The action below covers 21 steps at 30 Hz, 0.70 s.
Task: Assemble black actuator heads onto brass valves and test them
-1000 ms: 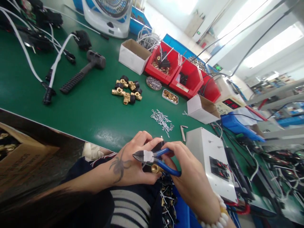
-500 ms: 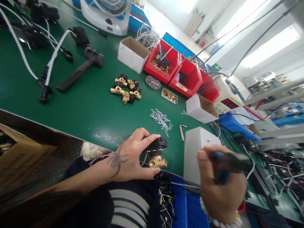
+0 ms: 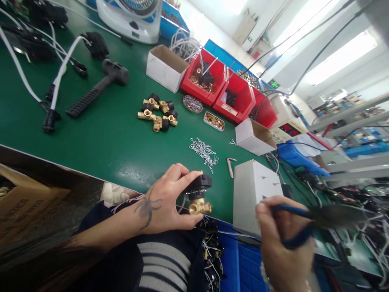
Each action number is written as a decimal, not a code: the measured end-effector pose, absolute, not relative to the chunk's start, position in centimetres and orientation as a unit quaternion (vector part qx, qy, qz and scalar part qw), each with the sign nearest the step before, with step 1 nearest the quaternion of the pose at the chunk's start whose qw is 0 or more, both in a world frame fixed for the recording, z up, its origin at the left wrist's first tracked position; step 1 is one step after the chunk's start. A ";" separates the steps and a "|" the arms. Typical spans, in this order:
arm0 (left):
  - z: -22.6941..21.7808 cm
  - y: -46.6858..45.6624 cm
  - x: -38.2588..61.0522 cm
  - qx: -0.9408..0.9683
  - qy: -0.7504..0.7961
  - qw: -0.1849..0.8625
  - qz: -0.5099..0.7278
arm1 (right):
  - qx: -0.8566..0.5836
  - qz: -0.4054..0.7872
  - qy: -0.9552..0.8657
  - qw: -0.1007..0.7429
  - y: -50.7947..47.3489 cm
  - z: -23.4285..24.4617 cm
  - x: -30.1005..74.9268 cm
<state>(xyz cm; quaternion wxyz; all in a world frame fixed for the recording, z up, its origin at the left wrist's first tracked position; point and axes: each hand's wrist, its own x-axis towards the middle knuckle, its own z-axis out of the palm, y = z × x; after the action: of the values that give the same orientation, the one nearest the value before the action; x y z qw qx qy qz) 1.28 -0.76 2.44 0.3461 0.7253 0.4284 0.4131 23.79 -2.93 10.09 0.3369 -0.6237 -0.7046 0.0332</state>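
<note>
My left hand is closed around a brass valve with a round black cap, held upright at the table's front edge. A thin grey cable runs from it behind my fingers. In my right hand are blue-handled pliers, blurred by motion, their dark jaws pointing right. That hand is in front of the grey box. Just beyond the valve lies a loose pile of silver clip pins. Several brass fittings with black caps are grouped farther back on the left.
A black hammer lies on the green table at left. Red bins and white cartons line the back. A grey box stands right of the valve. Below the edge is a blue crate beside wired parts.
My right hand has turned the pliers, so their blue handles and jaws now show more side-on, reaching right. My left hand keeps its hold on the valve. The view has shifted slightly.
</note>
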 end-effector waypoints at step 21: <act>2.5 -0.9 1.4 0.730 0.430 0.333 0.415 | -0.643 -0.022 -0.699 0.314 -2.9 10.4 23.8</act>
<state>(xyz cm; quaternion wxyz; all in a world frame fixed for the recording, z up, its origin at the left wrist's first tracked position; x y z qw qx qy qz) 1.44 -0.87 2.48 0.3325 0.7300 0.4297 0.4147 23.82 -2.90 10.36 0.3136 -0.6425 -0.6988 -0.0223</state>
